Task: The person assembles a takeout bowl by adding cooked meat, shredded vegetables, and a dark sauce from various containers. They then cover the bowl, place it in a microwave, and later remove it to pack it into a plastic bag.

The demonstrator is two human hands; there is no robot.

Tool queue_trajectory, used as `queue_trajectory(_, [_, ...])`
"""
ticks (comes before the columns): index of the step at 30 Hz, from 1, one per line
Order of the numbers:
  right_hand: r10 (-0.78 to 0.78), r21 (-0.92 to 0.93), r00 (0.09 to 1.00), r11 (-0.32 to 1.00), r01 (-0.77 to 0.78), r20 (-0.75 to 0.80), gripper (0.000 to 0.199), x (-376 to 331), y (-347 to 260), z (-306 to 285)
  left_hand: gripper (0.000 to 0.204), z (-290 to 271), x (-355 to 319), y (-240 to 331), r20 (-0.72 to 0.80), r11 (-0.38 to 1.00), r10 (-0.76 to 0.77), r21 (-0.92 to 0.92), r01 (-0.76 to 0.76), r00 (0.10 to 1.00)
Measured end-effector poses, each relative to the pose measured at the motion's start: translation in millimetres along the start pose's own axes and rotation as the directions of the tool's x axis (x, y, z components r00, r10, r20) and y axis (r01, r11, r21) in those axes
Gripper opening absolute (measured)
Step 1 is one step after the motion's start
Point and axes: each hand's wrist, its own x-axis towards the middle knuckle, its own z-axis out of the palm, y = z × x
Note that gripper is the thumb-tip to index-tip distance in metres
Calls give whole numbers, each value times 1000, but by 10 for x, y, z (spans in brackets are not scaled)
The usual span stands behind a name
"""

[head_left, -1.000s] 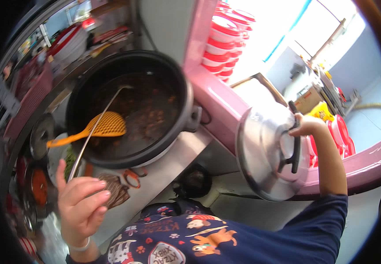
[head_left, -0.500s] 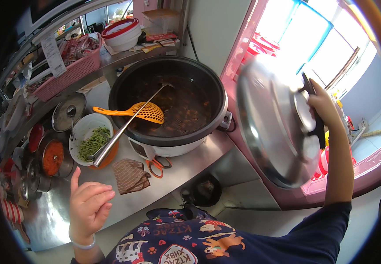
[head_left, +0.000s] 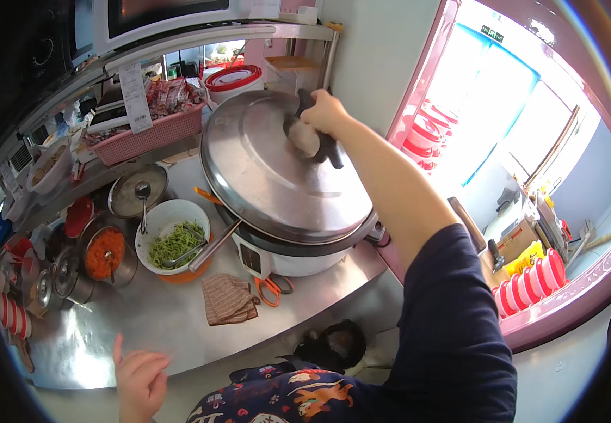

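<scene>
My right hand [head_left: 325, 115] grips the black handle of a large silver pot lid [head_left: 260, 169]. The lid lies over the big electric cooker [head_left: 295, 262] and hides what is inside it. Out from under its near left edge stick a metal ladle handle [head_left: 214, 247] and the tip of an orange strainer handle [head_left: 207, 195]. My left hand [head_left: 140, 377] hovers near the counter's front edge, holding nothing, with its index finger stretched out and the other fingers loosely bent. Nearest to it on the counter lies a folded brown striped cloth [head_left: 228, 299].
Orange-handled scissors [head_left: 272, 290] lie beside the cooker. Left of it stand a white bowl of shredded greens [head_left: 173, 243], a pot of orange-red food [head_left: 106, 254] and a lidded pot [head_left: 66, 271]. Behind are a pink basket [head_left: 152, 137] and a red-lidded tub [head_left: 233, 83]. Red-lidded containers [head_left: 531, 284] line the right sill.
My right hand has brought the lid from the right side leftward onto the cooker, covering the dark broth and the strainer's bowl. My left hand has dropped lower. The view has shifted.
</scene>
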Motion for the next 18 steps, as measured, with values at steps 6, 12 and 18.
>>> queue_trajectory(6, [34, -32, 999, 999, -34, 18, 55, 156, 190, 260, 13, -93, -224, -71, -65, 990, -134, 37, 137, 989])
queue_trajectory(12, [21, -47, 999, 999, -20, 33, 72, 341, 572, 473, 13, 34, 227, 36, -62, 991, -104, 80, 109, 993])
queue_trajectory(18, [-16, -179, 951, 981, 75, 310, 65, 394, 582, 530, 14, 350, 1041, 472, -73, 985, -10, 172, 22, 997])
